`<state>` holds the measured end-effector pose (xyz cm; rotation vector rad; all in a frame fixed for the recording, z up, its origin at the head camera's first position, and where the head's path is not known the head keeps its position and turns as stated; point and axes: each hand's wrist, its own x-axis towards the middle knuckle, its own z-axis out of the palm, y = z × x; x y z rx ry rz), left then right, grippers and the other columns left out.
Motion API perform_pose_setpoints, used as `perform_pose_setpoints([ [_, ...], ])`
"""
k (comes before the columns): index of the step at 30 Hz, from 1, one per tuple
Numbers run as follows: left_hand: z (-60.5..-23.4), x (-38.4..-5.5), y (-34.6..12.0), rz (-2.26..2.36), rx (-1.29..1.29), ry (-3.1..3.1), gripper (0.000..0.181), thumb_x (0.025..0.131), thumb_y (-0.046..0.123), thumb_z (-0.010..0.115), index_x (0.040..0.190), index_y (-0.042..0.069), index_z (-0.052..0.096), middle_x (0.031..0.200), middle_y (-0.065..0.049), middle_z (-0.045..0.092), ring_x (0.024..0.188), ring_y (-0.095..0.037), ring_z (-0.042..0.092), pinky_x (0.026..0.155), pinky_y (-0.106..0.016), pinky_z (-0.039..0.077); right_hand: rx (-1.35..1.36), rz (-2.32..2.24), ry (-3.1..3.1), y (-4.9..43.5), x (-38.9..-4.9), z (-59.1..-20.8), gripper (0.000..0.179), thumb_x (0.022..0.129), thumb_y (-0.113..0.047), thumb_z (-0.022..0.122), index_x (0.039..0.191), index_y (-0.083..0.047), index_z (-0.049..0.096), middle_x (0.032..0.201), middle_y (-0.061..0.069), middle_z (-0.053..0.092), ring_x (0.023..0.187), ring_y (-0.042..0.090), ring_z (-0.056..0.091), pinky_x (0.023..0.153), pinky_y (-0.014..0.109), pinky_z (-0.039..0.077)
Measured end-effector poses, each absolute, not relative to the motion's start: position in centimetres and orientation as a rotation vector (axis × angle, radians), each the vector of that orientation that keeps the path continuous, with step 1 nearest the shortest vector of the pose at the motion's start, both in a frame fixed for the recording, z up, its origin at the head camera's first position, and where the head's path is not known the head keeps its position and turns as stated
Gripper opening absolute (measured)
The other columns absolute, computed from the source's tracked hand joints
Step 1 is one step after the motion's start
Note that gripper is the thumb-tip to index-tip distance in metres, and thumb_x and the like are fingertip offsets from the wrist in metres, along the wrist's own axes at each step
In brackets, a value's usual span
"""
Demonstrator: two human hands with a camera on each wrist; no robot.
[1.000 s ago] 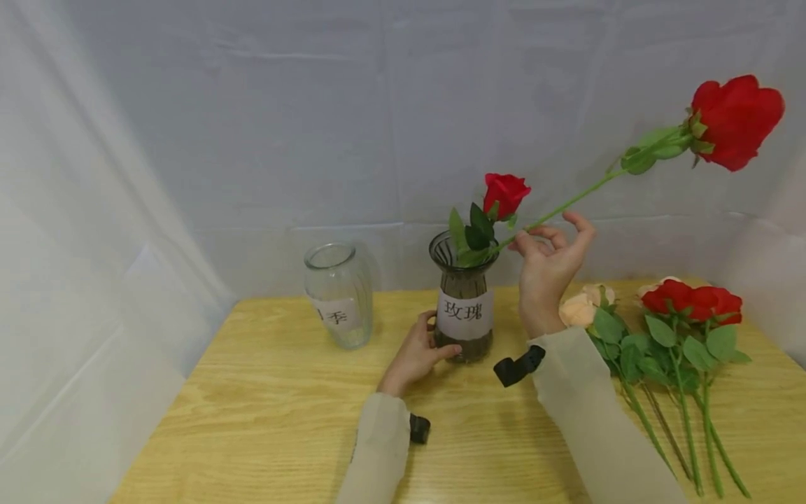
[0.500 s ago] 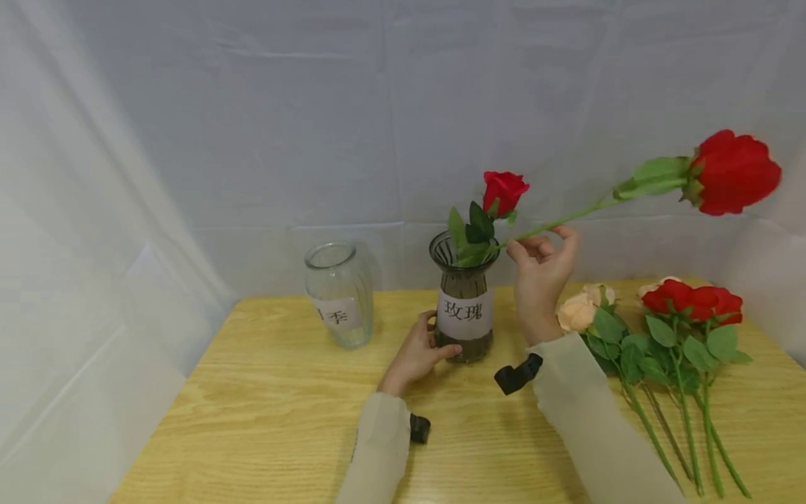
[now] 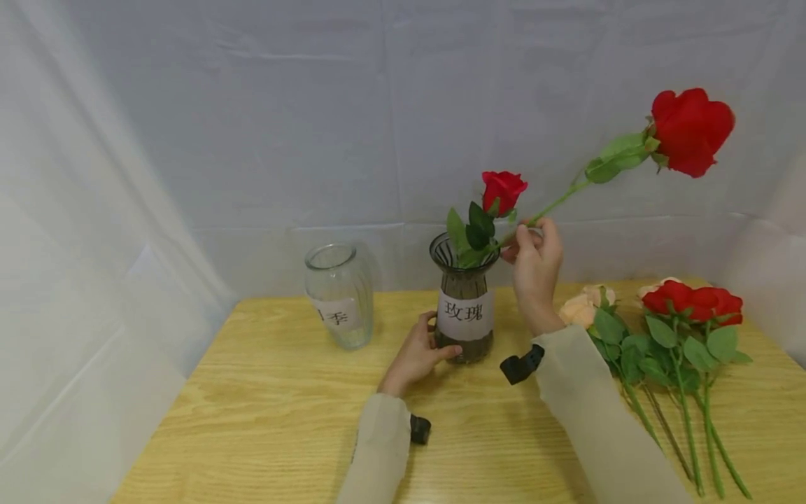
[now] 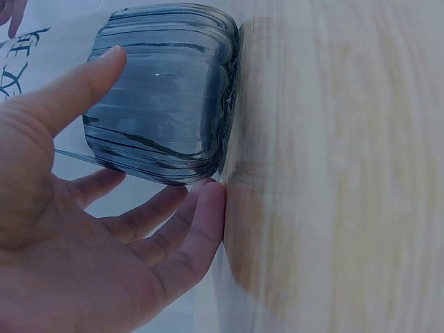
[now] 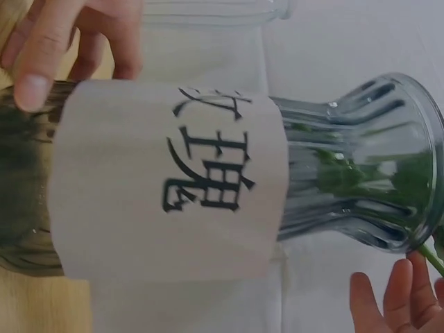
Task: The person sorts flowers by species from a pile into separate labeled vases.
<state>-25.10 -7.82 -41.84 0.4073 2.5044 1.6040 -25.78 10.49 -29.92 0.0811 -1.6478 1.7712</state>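
A dark glass vase (image 3: 464,283) with a white paper label stands upright on the table. My left hand (image 3: 415,357) holds its base, the thumb in front and the fingers curled behind; the left wrist view shows the vase's ribbed glass (image 4: 163,97) beside the thumb. One red rose (image 3: 502,192) with dark leaves leans in the vase's mouth. My right hand (image 3: 538,269) pinches the stem of a larger red rose (image 3: 693,131) beside the rim, its bloom tilted up to the right. The stem's lower end is hidden among the leaves at the mouth.
A clear glass vase (image 3: 336,287) with a label stands to the left. On the right of the table lie several red flowers (image 3: 689,302) and peach flowers (image 3: 582,308) with long green stems (image 3: 683,413). White cloth (image 3: 264,140) hangs behind.
The larger red rose's bloom dipped, then rose and swung left. My right hand has moved left, closer to the vase rim. My left hand and the vase stay put.
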Motion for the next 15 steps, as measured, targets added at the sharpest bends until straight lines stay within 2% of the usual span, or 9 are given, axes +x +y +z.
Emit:
perform_pose_setpoints([
  [5, -41.8, -25.0, -7.9, 1.608, 0.408, 2.511, 0.080, 0.091, 0.012, 0.077, 0.152, -0.006, 0.030, 0.143, -0.031, 0.043, 0.122, -0.044, 0.051, 0.102, -0.056, 0.044, 0.046, 1.735, -1.852, 10.8, -26.0, -29.2, 0.020, 0.106, -0.005, 0.049, 0.087, -0.001, 0.051, 0.080, 0.008, 0.060, 0.066, 0.012, 0.059, 0.067, 0.025, 0.055],
  [8, -41.8, -25.0, -7.9, 1.603, 0.409, 2.520, 0.079, 0.090, 0.012, 0.077, 0.152, -0.007, 0.030, 0.143, -0.031, 0.044, 0.121, -0.043, 0.052, 0.101, -0.056, 0.044, 0.041, 1.713, -2.014, 11.1, -26.0, -29.1, 0.020, 0.105, -0.006, 0.052, 0.087, 0.003, 0.054, 0.084, 0.011, 0.060, 0.068, 0.010, 0.059, 0.067, 0.026, 0.057],
  [9, -41.8, -25.0, -7.9, 1.603, 0.407, 2.520, 0.079, 0.091, 0.012, 0.077, 0.151, -0.007, 0.030, 0.142, -0.031, 0.044, 0.121, -0.043, 0.052, 0.101, -0.056, 0.044, 0.054, 1.715, -2.055, 11.3, -25.9, -29.1, 0.018, 0.104, -0.005, 0.052, 0.090, 0.006, 0.056, 0.085, 0.012, 0.060, 0.067, 0.010, 0.059, 0.067, 0.026, 0.057],
  [12, -41.9, -25.0, -7.9, 1.599, 0.408, 2.523, 0.079, 0.091, 0.012, 0.077, 0.151, -0.007, 0.030, 0.142, -0.031, 0.045, 0.120, -0.042, 0.052, 0.101, -0.055, 0.044, 0.111, 1.751, -2.129, 12.2, -25.6, -29.2, 0.021, 0.103, -0.004, 0.051, 0.112, 0.012, 0.060, 0.094, 0.014, 0.061, 0.070, 0.009, 0.061, 0.068, 0.023, 0.057],
  [15, -41.8, -25.1, -7.9, 1.599, 0.411, 2.519, 0.079, 0.091, 0.013, 0.077, 0.152, -0.006, 0.030, 0.142, -0.030, 0.045, 0.119, -0.041, 0.052, 0.100, -0.054, 0.045, 0.177, 1.816, -2.150, 13.6, -24.9, -29.7, 0.033, 0.104, -0.004, 0.048, 0.132, 0.014, 0.052, 0.103, 0.017, 0.059, 0.074, 0.007, 0.062, 0.071, 0.022, 0.057],
])
